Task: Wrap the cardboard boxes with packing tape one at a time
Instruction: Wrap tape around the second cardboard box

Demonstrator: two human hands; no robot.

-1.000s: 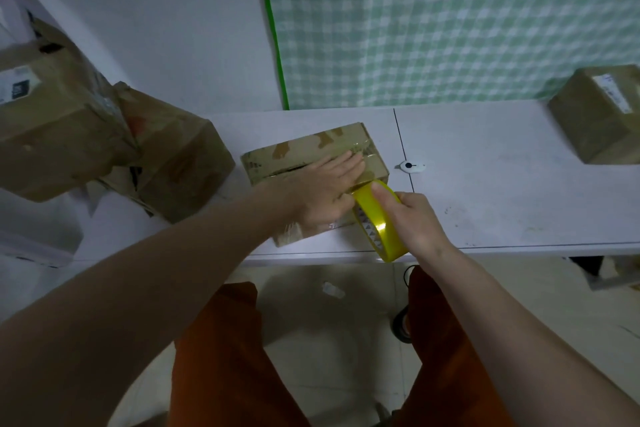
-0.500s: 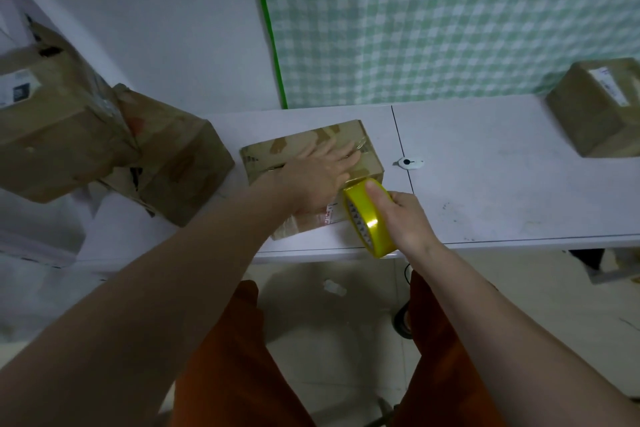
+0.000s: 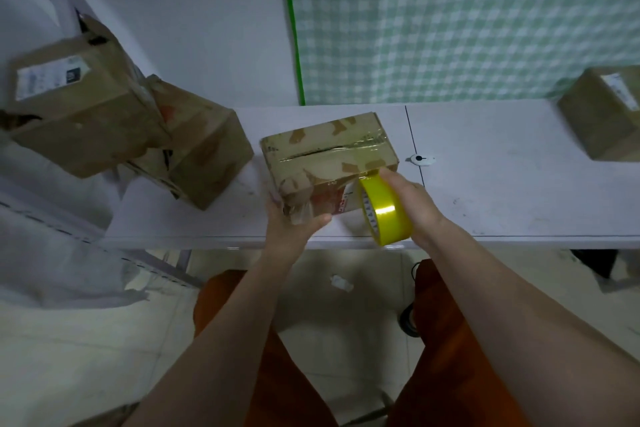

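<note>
A worn cardboard box (image 3: 325,152) lies on the white table (image 3: 502,184) in front of me, with shiny clear tape along its top seam. My left hand (image 3: 289,227) grips the box's near left corner, thumb on the front face. My right hand (image 3: 412,203) holds a yellow roll of packing tape (image 3: 384,211) against the box's near right side, close to the table's front edge.
Two larger cardboard boxes (image 3: 79,114) (image 3: 204,156) are piled at the table's left end. Another box (image 3: 606,111) sits at the far right. A small white object (image 3: 420,159) lies just right of the box. A green checked curtain (image 3: 467,17) hangs behind the table.
My left hand left the top of the box and now grips its near left corner. The tape roll stayed at the box's near right side.
</note>
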